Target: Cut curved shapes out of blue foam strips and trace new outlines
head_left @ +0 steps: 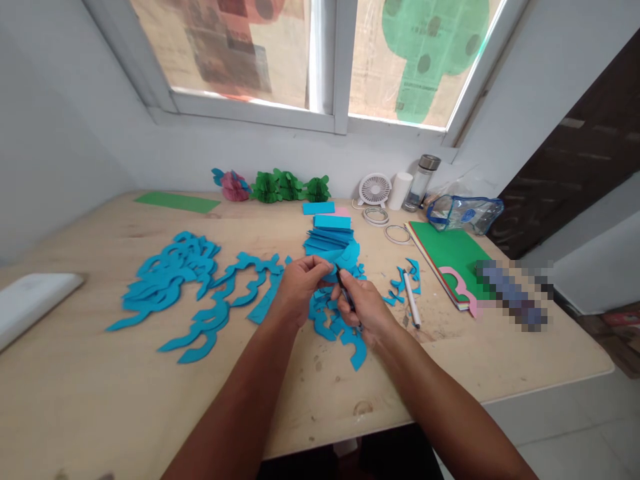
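Note:
Above the middle of the table, my left hand (pixel 303 283) pinches a piece of blue paper (pixel 343 257) between thumb and fingers. My right hand (pixel 365 305) is closed around black scissors (pixel 345 291), their tip against the paper beside my left fingertips. The fingers cover much of the scissors. Under and around both hands lie cut blue paper scraps (pixel 330 320). Just behind them is a stack of folded blue paper (pixel 330 240). To the left spread wavy blue cut-outs (pixel 213 320) and a larger heap of blue cut-outs (pixel 163 270).
On the right are a white pen (pixel 412 300), green paper sheets (pixel 450 257) and a pink paper cut-out (pixel 457 287). Tape rolls (pixel 376 216), a small fan (pixel 375 191), a bottle (pixel 421 183) and a clear pouch (pixel 465 212) stand behind. Green paper figures (pixel 287 186) line the wall.

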The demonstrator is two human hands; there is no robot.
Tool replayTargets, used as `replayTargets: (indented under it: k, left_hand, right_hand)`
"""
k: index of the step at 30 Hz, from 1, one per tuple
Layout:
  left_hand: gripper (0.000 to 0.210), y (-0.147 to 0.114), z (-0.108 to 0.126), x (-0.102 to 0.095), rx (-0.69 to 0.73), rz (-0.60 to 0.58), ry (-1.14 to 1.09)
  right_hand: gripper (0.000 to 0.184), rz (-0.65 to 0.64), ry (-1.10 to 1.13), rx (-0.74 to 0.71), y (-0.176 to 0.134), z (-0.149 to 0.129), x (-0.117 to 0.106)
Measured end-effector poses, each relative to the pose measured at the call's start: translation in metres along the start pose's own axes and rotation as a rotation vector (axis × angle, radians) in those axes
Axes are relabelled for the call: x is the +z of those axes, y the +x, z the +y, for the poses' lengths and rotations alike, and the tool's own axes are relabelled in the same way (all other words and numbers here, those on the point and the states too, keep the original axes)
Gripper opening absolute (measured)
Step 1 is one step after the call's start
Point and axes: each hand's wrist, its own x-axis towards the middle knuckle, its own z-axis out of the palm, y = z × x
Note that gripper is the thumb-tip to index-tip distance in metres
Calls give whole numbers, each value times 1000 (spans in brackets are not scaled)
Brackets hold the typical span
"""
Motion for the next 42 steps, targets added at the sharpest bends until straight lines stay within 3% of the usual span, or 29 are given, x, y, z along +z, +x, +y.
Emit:
replayTargets:
  k: [18,42]
  left_hand:
    - [18,-4,7,0,1,-78,26]
    - [18,-3,8,0,-11,-2,76]
  right_hand:
    - [50,-15,-14,17,0,-1,-2]
    - [49,1,-109,-7,-1,-7,-3]
